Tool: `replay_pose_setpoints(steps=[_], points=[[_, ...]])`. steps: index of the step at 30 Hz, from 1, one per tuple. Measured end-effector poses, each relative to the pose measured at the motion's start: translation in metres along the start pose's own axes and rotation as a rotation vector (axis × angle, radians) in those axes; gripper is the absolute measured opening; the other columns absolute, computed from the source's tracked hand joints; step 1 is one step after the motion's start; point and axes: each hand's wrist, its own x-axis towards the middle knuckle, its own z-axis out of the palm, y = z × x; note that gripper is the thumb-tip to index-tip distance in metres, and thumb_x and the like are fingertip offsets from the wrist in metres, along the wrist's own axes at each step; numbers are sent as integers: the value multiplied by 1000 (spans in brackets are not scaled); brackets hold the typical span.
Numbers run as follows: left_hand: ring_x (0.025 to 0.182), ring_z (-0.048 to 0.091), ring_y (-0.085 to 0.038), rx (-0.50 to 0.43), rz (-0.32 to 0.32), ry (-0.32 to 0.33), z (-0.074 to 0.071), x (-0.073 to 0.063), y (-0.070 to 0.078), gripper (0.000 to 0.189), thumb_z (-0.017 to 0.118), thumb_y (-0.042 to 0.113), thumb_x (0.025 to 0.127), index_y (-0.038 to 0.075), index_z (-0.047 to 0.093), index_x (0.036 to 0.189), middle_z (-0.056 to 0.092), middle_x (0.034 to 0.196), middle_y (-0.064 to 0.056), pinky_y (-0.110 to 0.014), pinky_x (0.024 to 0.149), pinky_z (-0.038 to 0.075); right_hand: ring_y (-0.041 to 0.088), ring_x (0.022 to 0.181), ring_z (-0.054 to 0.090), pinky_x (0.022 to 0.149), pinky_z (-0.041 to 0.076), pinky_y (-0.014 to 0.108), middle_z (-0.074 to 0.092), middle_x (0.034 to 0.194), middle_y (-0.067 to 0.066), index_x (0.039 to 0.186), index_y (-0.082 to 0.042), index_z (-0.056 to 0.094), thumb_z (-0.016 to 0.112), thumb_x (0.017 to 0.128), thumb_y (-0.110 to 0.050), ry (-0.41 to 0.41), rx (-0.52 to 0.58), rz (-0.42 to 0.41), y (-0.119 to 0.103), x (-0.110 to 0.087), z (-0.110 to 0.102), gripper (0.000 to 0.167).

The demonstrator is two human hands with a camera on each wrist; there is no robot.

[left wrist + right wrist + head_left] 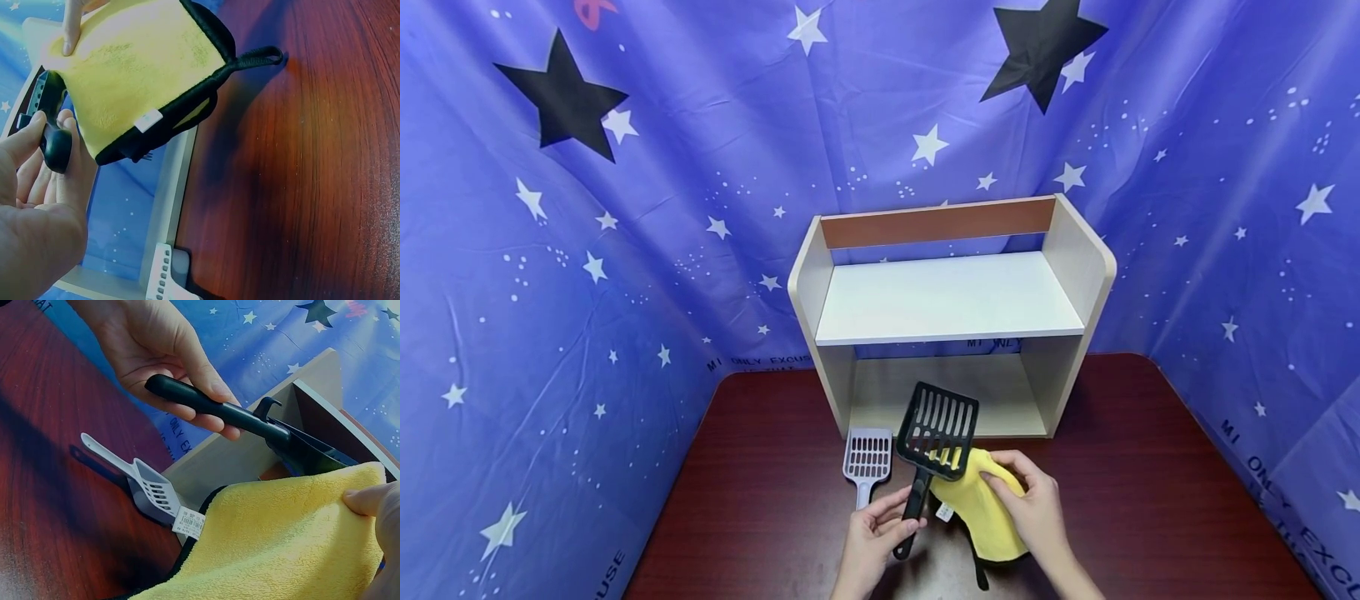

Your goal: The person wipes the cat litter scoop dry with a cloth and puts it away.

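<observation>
My left hand (877,537) grips the handle of a black slotted litter scoop (937,429), thumb on top and fingers beneath, its head tilted up before the shelf. In my right hand (1033,504) is a yellow cleaning cloth (988,517) with black edging, a hanging loop and a white label (189,522). The cloth lies against the underside of the black scoop's head, and yellow shows through its lower slots. A second litter scoop (868,454), pale grey, rests on the table left of the black one, its head against the shelf's front edge.
A two-tier wooden shelf (951,300) with a white middle board stands at the back of the dark red-brown table (760,492). Blue star-patterned fabric (700,208) hangs behind and on both sides.
</observation>
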Motion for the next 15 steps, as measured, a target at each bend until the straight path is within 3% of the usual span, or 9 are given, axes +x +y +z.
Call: replay_pose_setpoints(steps=[7,15], points=[[92,74,-8,4,-21,-26,0,-2,-1,55,67,-5,89,-20,43,137,76,109,-9,-23,82,59,-5,77,65,64,54,13,71,90,-16,95,-6,72,77,77,10,22,-8,7,0,3,-4,24],[91,74,-7,41,-42,-37,0,-4,-2,55,67,-3,89,-19,44,136,55,121,-47,-21,82,59,-6,79,64,65,54,12,72,92,-13,97,-8,73,77,79,6,37,-16,-3,-3,7,-10,23]])
